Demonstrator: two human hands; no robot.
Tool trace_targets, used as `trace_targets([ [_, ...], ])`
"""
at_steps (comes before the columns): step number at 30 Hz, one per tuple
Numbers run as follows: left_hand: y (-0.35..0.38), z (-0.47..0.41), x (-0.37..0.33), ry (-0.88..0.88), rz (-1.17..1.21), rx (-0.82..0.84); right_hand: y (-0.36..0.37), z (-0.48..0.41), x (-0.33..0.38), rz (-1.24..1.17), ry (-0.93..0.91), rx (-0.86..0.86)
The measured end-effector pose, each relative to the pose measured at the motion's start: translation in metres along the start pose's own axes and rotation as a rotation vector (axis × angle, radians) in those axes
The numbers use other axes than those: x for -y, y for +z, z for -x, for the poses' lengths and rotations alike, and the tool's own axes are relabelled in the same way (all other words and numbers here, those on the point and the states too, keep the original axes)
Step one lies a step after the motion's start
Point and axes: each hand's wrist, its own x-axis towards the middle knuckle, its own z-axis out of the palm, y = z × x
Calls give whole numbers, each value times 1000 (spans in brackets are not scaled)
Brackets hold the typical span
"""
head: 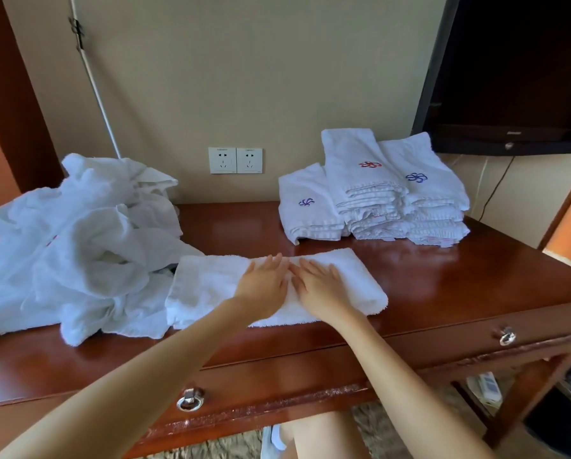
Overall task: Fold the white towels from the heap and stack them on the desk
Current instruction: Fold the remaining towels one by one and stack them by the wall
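Our left hand (263,288) and right hand (322,291) lie side by side, palms down, on the folded towel (208,286) at the front middle of the surface (443,276). Fingers (274,264) on both hands are straight and flat. They press the cloth and grip nothing. Towel is a long band, its left end touching the heap (79,243) of loose white towels on the left. Stack (393,200) of folded towels sits back right by the wall, in side-by-side piles with red and blue emblems on top. We see two wall sockets (235,160) between heap and stack, TV (509,77) above the stack, ring pull (189,399) on the drawer front.
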Motion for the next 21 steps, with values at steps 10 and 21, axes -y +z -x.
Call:
trace_targets([
  [10,0,10,65,-276,-96,91,-29,21,-83,-95,461,-62],
  [21,20,8,-54,93,-41,62,-74,5,-55,-1196,582,4],
])
